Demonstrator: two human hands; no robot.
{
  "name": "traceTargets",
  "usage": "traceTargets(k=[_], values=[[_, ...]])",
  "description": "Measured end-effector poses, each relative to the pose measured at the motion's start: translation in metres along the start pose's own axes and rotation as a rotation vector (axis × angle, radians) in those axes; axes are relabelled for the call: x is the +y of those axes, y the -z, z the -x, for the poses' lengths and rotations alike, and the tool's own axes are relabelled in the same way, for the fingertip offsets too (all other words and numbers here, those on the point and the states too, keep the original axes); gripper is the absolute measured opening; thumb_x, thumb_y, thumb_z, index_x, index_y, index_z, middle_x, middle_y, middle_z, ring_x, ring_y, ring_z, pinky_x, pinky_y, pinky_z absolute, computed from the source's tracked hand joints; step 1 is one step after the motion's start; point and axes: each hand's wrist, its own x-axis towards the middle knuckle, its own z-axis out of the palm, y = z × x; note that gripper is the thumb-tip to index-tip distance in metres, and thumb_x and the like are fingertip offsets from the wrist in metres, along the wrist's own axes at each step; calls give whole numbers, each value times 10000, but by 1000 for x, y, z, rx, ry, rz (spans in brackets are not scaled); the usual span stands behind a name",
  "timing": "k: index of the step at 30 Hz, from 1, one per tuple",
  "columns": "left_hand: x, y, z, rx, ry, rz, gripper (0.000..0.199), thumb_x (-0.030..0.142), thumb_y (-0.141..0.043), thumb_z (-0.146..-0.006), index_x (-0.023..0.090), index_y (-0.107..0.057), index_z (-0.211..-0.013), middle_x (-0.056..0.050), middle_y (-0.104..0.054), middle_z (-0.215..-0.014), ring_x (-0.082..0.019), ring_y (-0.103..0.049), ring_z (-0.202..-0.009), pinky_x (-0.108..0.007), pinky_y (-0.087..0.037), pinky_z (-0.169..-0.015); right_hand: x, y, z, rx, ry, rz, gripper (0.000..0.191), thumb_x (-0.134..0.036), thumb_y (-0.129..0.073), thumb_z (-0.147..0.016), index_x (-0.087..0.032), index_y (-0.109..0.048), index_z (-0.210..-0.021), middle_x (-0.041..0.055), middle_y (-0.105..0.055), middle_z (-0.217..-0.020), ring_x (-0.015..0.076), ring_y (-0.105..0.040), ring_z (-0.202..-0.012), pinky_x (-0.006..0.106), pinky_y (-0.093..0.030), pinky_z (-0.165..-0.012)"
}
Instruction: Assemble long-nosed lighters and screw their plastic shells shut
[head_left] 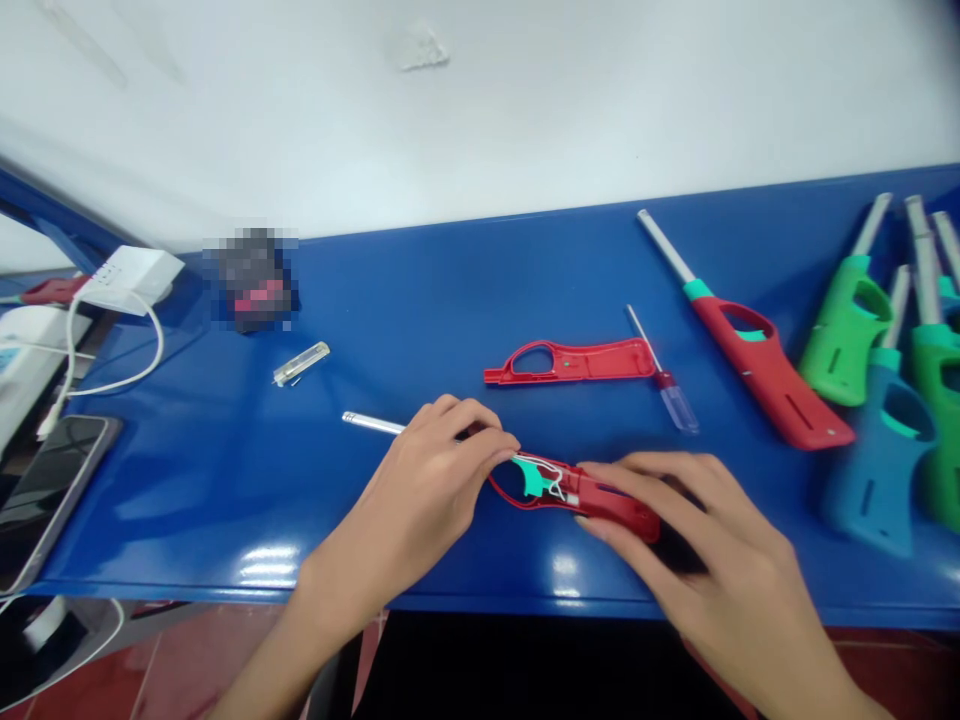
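Note:
An opened red gas lighter (615, 508) lies near the table's front edge, its teal trigger and a white wire showing inside. My left hand (442, 465) is closed around its neck, fingertips by the trigger loop, and the metal tube sticks out to the left. With thumb and fingers on either side, my right hand (697, 530) grips the handle end. Just behind lies the loose red half of a lighter casing (600, 362). A screwdriver (677, 402) with a clear purplish handle rests against its right end.
A whole red lighter (780, 385) lies at the right, beside several green and blue ones (844, 330). A small clear fuel tank (301, 362), a blurred dark object (259, 280), a white charger (139, 278) with cable and a phone (56, 490) are at the left. Behind the blue table (420, 300) rises a white wall.

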Motion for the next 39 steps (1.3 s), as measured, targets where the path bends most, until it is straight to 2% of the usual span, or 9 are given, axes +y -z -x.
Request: traceTargets(k=[4, 9, 12, 19, 25, 29, 33, 39], values=[[-4, 8, 0, -60, -64, -28, 194, 53, -552, -1087, 152, -710, -1141, -67, -698, -1119, -209, -621, -936, -359, -524, -799, -5, 4, -2, -18, -10, 2, 332, -428, -636, -1090, -301, -656, -1397, 46, -658, -1223, 196, -679, -1088, 334, -587, -889], [-9, 21, -1, -109, -108, -36, 202, 86, -533, -1108, 146, -717, -1166, -75, -705, -1115, -202, -659, -939, -349, -542, -807, -14, 7, -17, 28, 14, 17, 232, -265, -699, -1054, -293, -700, -1285, 22, -712, -1181, 202, -671, -1088, 365, -554, -961], [-11, 24, -4, -127, -92, -20, 201, 98, -546, -1109, 157, -734, -1149, -59, -709, -1093, -192, -670, -932, -344, -549, -817, -18, 4, -33, 32, 60, 7, 170, -229, -719, -1040, -284, -709, -1201, 7, -749, -1124, 205, -674, -1049, 385, -532, -965], [-10, 20, -7, -129, -51, 9, 195, 50, -604, -1064, 163, -761, -1090, -38, -713, -1055, -196, -665, -918, -356, -552, -814, -19, -5, -49, -73, 160, -1, 106, -190, -667, -1068, -225, -738, -1139, 7, -785, -1041, 197, -682, -975, 371, -511, -903], [-7, 16, -4, -85, -42, -18, 207, 87, -560, -1094, 171, -749, -1103, -51, -716, -1059, -195, -636, -885, -358, -534, -767, -20, -4, -49, -55, 120, -11, 90, -192, -667, -1065, -240, -741, -1080, -19, -790, -976, 166, -694, -862, 339, -512, -813], [-6, 12, -2, -76, -74, -69, 254, 13, -531, -1056, 152, -736, -1115, -72, -717, -1071, -203, -616, -878, -372, -529, -761, -20, -3, -54, -63, 109, -18, 110, -214, -648, -1074, -234, -745, -1027, -19, -782, -906, 164, -696, -796, 331, -520, -743], [-5, 10, 2, -73, -94, -99, 280, -40, -531, -1011, 135, -718, -1124, -84, -712, -1083, -212, -600, -876, -387, -528, -757, -17, 0, -54, -111, 120, -23, 131, -222, -635, -1080, -246, -759, -1050, -19, -790, -940, 168, -713, -825, 340, -541, -764], [-5, 9, 7, -51, -111, -93, 251, -1, -577, -1028, 147, -681, -1202, -76, -713, -1087, -220, -627, -901, -393, -550, -779, -15, 4, -51, -158, 145, 5, 144, -214, -616, -1084, -259, -752, -1073, -18, -791, -980, 185, -726, -857, 356, -541, -814]])
